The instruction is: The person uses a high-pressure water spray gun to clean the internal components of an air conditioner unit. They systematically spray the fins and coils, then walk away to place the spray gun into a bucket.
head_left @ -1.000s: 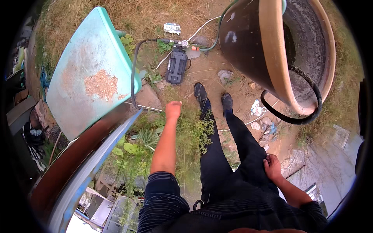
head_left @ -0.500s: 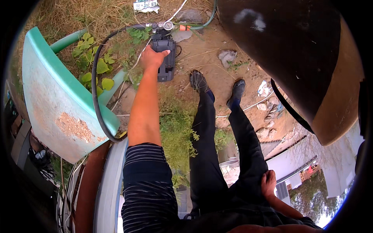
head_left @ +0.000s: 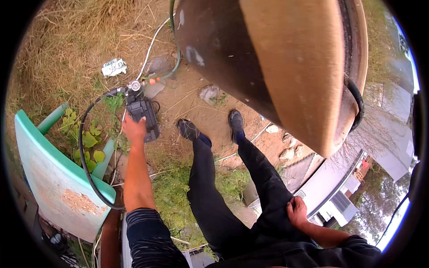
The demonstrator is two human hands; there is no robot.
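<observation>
My left hand [head_left: 134, 128] is closed on the left side of a dark grey, box-shaped pump [head_left: 144, 117] on the ground, its thumb across the top. The fingers on the far side are hidden. A round pressure gauge [head_left: 135, 85] sits on the fittings at the pump's far end. A black hose [head_left: 81, 140] curves from the fittings towards me at the left, and a green hose [head_left: 178, 56] leads away to the right through an orange connector [head_left: 154, 80]. My right hand [head_left: 296, 211] rests on my right thigh with its fingers curled and nothing visible in it.
A worn, green-rimmed panel [head_left: 58, 178] on green legs stands at the left. A large brown and tan curved body [head_left: 290, 67] looms at the right. Dry grass, a crumpled white packet [head_left: 114, 67], stones [head_left: 209, 94] and green weeds [head_left: 167, 192] lie around my feet.
My view has swung to the right, so the pump and panel appear farther left and lower, and more of the tan body shows. The left hand stays at the pump, the right on the thigh.
</observation>
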